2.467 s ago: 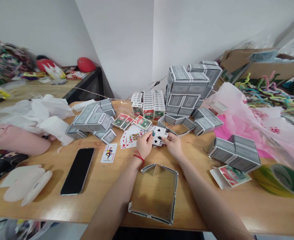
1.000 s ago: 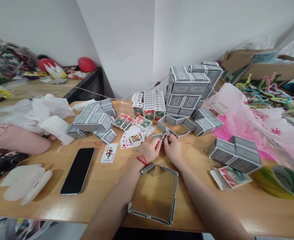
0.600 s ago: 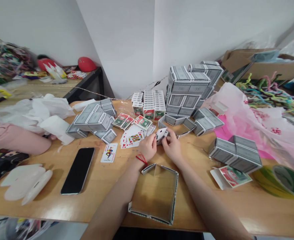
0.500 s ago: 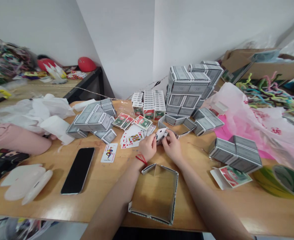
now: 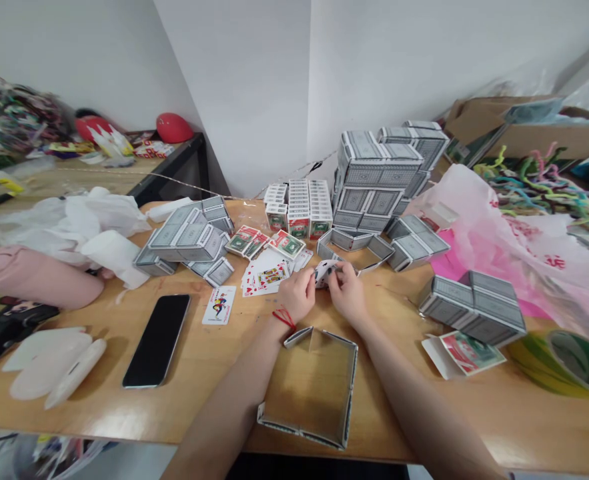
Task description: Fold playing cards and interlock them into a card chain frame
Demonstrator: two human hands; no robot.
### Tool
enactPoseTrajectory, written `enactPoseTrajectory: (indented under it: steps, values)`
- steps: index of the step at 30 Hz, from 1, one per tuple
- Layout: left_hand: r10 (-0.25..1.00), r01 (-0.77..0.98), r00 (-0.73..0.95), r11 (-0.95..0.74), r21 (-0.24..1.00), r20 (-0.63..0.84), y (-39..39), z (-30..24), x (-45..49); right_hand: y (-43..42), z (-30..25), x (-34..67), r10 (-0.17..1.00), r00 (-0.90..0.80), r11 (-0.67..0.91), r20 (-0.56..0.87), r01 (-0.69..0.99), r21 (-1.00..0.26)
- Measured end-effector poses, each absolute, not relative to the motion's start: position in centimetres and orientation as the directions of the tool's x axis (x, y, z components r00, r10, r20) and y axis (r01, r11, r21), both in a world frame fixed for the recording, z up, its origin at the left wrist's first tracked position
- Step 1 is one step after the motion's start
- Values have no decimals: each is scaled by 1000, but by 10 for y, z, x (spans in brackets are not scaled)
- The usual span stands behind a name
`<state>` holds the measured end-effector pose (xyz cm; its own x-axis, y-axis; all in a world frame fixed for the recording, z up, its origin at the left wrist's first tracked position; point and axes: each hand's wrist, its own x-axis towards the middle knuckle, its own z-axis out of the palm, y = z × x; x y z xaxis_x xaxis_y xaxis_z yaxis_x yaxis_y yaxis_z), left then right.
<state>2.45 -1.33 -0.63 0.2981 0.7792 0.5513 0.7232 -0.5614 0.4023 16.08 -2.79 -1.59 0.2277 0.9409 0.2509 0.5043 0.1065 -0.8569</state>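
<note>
My left hand and my right hand meet above the middle of the table, both pinching a playing card. The card looks bent, and my fingertips cover part of it. Close to my left hand, loose playing cards lie fanned face up, with a king among them. Between my forearms lies an open frame of folded cards standing on edge. Just beyond my right hand sits another folded-card frame. A joker card rests alone on the left.
A tall stack of card blocks stands at the back, beside rows of card packs. More card blocks are on the left, others on the right. A phone and green-yellow tape lie nearer the front.
The card between my hands has tilted and bent, and my right fingers have shifted slightly on it. Everything else on the table stays put.
</note>
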Motion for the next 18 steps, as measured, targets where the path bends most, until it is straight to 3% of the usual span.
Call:
enactPoseTrajectory:
  steps: [18]
  values:
    - [796,754,254,-519,403,550,-14,-5,23,-25,-16,162,937,232,171,261,344,-923]
